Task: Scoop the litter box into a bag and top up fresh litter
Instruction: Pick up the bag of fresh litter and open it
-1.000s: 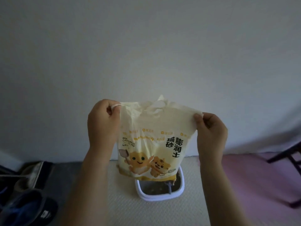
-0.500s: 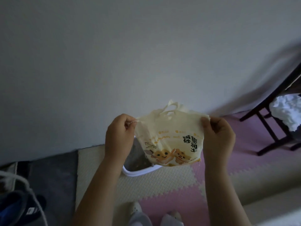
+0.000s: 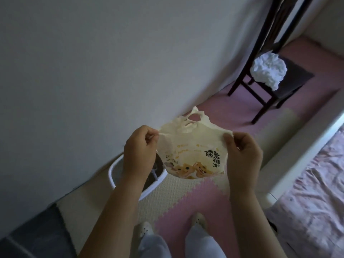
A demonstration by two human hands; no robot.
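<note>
Left hand [image 3: 139, 149], right hand [image 3: 242, 153]: fingers clamped on top corners of bag [image 3: 195, 151]. Bag held in air, near right side of litter box [image 3: 111, 174]. Judged step: opening bag mouth. Pull edges apart evenly; lower beside box before scooping.

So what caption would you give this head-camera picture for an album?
Left hand and right hand pinch the top corners of a pale yellow litter bag held near the white litter box.
</note>
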